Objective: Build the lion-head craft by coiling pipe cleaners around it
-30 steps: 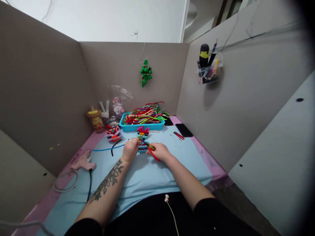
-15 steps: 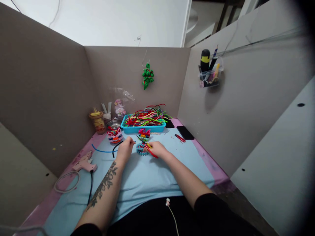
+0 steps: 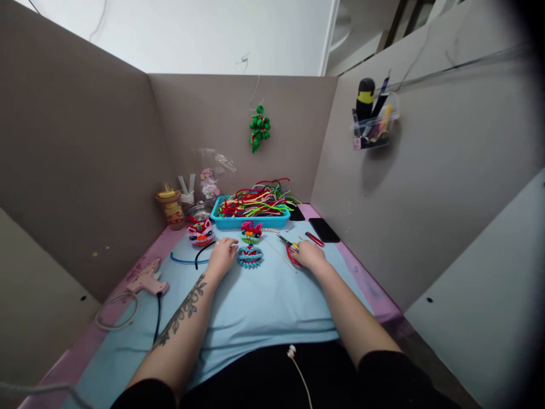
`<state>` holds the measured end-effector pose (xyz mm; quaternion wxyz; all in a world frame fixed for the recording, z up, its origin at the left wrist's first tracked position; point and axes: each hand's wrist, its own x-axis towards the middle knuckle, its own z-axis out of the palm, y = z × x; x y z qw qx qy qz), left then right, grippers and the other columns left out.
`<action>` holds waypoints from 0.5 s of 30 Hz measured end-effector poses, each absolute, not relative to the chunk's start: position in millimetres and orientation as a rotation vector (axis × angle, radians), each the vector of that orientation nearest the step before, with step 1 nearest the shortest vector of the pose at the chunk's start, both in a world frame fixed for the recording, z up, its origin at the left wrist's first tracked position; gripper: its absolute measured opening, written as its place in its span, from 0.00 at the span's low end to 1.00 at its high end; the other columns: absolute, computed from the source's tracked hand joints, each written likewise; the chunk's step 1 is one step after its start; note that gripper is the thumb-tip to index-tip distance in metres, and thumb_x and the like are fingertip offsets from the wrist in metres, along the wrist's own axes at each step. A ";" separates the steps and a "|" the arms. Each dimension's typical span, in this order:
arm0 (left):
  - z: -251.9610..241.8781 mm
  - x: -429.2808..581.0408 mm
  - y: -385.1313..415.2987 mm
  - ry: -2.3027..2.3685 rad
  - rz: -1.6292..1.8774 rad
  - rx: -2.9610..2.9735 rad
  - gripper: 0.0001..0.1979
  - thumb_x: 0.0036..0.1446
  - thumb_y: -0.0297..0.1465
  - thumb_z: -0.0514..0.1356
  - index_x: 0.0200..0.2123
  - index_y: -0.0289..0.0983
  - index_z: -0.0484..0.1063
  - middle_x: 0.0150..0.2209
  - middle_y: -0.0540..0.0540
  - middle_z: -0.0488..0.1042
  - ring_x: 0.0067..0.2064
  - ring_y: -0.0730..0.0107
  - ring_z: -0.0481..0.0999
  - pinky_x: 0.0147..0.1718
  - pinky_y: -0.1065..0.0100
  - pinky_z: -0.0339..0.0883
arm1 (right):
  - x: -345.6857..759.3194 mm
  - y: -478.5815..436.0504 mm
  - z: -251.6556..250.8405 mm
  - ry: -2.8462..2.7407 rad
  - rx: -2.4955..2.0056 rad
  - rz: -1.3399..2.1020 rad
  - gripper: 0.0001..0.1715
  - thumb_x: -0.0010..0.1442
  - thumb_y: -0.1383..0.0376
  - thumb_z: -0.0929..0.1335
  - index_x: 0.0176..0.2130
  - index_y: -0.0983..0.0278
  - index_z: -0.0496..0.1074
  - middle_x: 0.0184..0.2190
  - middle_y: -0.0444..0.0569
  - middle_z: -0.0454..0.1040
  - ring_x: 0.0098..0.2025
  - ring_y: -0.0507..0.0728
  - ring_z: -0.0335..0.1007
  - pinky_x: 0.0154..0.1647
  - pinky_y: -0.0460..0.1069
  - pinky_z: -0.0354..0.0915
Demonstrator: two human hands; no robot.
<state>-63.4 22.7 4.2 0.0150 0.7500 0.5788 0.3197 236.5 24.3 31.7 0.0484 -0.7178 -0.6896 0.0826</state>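
My right hand (image 3: 310, 255) is at the red-handled pliers (image 3: 293, 255), fingers around the handles, with the tool's tip pointing up and left over the blue cloth. My left hand (image 3: 223, 255) rests just left of a light-blue and red fuzzy piece (image 3: 250, 257), its fingers bent and close together; whether they hold anything is too small to tell. Behind that piece sits a pink, orange and green figure (image 3: 251, 232). A pink and orange animal head (image 3: 200, 233) stands behind my left hand. A blue stem (image 3: 187, 261) and a black stem (image 3: 198, 257) lie left of this hand.
A turquoise tray (image 3: 251, 222) heaped with coloured stems stands at the back. A phone (image 3: 324, 230) and red cutter (image 3: 314, 238) lie at the right. A pink glue gun (image 3: 148, 278) with its cord lies at the left, and a jar (image 3: 172, 210) stands behind.
My right hand has moved right with the pliers, away from the light-blue piece, which now shows fully. My left hand has shifted slightly right and its fingers have loosened.
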 end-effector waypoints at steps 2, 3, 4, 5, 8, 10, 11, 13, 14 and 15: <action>-0.4 -56.1 24.8 1.717 0.959 2.343 0.15 0.58 0.26 0.50 0.44 0.35 0.72 0.45 0.40 0.75 0.48 0.57 0.71 0.50 0.58 0.62 | 236.3 24.4 31.6 -2.128 -2.133 0.207 0.17 0.54 0.58 0.67 0.38 0.67 0.76 0.42 0.62 0.73 0.43 0.64 0.71 0.38 0.51 0.63; -2.1 -53.5 25.7 1.700 0.938 2.332 0.16 0.58 0.26 0.49 0.46 0.35 0.72 0.45 0.40 0.75 0.48 0.57 0.71 0.50 0.58 0.62 | 232.6 25.6 32.7 -2.144 -2.050 0.179 0.16 0.55 0.60 0.67 0.37 0.68 0.77 0.42 0.62 0.73 0.43 0.64 0.70 0.39 0.52 0.63; -3.4 -51.7 26.5 1.694 0.920 2.315 0.17 0.58 0.25 0.48 0.47 0.35 0.71 0.46 0.40 0.75 0.48 0.57 0.71 0.49 0.58 0.63 | 226.4 28.1 34.4 -2.165 -1.946 0.155 0.15 0.56 0.61 0.66 0.37 0.68 0.77 0.41 0.61 0.73 0.42 0.63 0.70 0.40 0.52 0.63; -4.3 -50.9 27.1 1.696 0.912 2.294 0.18 0.58 0.24 0.48 0.48 0.35 0.70 0.46 0.40 0.75 0.48 0.57 0.71 0.49 0.58 0.63 | 218.0 32.1 36.3 -2.199 -1.800 0.129 0.14 0.57 0.63 0.65 0.37 0.67 0.77 0.41 0.60 0.73 0.42 0.62 0.70 0.41 0.52 0.62; -5.0 -53.6 27.7 1.730 0.953 2.216 0.19 0.57 0.23 0.48 0.50 0.34 0.68 0.46 0.39 0.75 0.49 0.57 0.71 0.48 0.58 0.64 | 184.1 53.5 39.2 -2.368 -1.489 0.177 0.10 0.59 0.63 0.66 0.39 0.58 0.78 0.41 0.50 0.73 0.45 0.57 0.68 0.47 0.49 0.61; -4.6 -57.9 26.8 1.759 1.009 2.176 0.18 0.57 0.23 0.48 0.49 0.33 0.68 0.46 0.39 0.75 0.48 0.57 0.72 0.48 0.57 0.64 | 161.3 72.4 36.6 -2.495 -1.185 0.171 0.09 0.57 0.63 0.69 0.38 0.58 0.78 0.45 0.51 0.71 0.50 0.59 0.64 0.52 0.53 0.60; -4.3 -60.2 26.1 1.765 1.031 2.165 0.17 0.56 0.23 0.49 0.48 0.33 0.69 0.45 0.39 0.75 0.48 0.57 0.72 0.48 0.57 0.64 | 152.0 81.5 34.1 -2.502 -1.105 0.106 0.08 0.56 0.62 0.70 0.37 0.58 0.78 0.50 0.51 0.68 0.55 0.62 0.59 0.55 0.56 0.57; -3.4 -64.0 24.7 1.760 1.065 2.164 0.16 0.56 0.23 0.50 0.46 0.34 0.70 0.44 0.39 0.76 0.47 0.57 0.73 0.48 0.57 0.64 | 138.9 96.8 28.3 -2.569 -0.977 -0.008 0.07 0.54 0.64 0.70 0.35 0.56 0.78 0.59 0.48 0.60 0.63 0.66 0.45 0.60 0.62 0.51; -2.8 -65.2 24.1 1.757 1.079 2.165 0.16 0.56 0.23 0.50 0.46 0.34 0.70 0.43 0.39 0.76 0.46 0.57 0.73 0.48 0.58 0.64 | 135.2 102.7 25.6 -2.611 -0.933 -0.049 0.07 0.54 0.65 0.70 0.35 0.56 0.78 0.62 0.46 0.57 0.65 0.67 0.39 0.61 0.64 0.47; -2.1 -66.0 23.6 1.757 1.092 2.163 0.16 0.55 0.23 0.50 0.45 0.34 0.70 0.43 0.39 0.76 0.45 0.58 0.73 0.48 0.58 0.64 | 132.9 107.2 23.5 -2.657 -0.899 -0.075 0.08 0.53 0.66 0.70 0.36 0.56 0.78 0.64 0.45 0.53 0.67 0.67 0.34 0.63 0.65 0.43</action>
